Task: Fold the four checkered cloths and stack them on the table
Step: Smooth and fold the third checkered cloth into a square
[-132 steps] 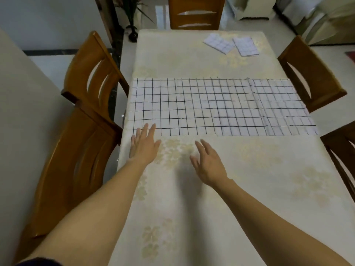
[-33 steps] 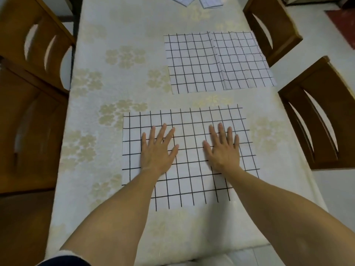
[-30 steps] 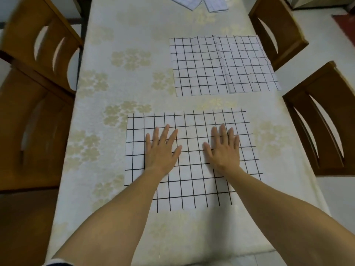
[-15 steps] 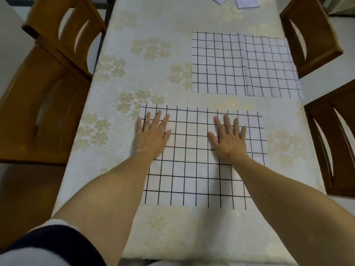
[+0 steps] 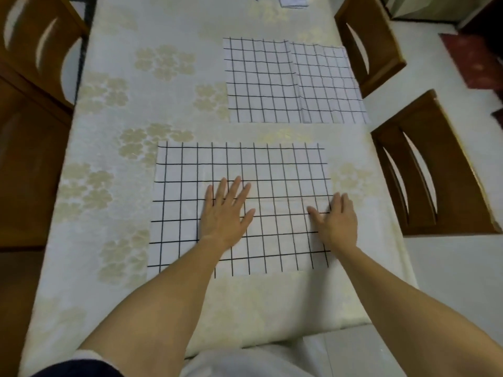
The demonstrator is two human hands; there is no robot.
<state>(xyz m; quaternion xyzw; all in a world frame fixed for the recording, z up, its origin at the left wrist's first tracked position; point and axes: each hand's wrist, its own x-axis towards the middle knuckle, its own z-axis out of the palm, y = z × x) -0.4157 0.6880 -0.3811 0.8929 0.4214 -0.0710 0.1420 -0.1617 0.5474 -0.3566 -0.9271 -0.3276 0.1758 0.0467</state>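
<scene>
Presently the bench (image 5: 109, 268) carries the near cloth (image 5: 272, 170) spread flat at its front, with the far cloth (image 5: 261, 80) lying apart behind it. The left hand (image 5: 226, 210) rests flat on the near cloth, fingers splayed. The right hand (image 5: 337, 221) lies flat at its right edge. Neither grips anything. Judged step: smoothing before folding. The next move calls for pinching an edge and carrying it across squarely.

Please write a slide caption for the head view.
Left hand and right hand rest on the near checkered cloth on the table.
</scene>
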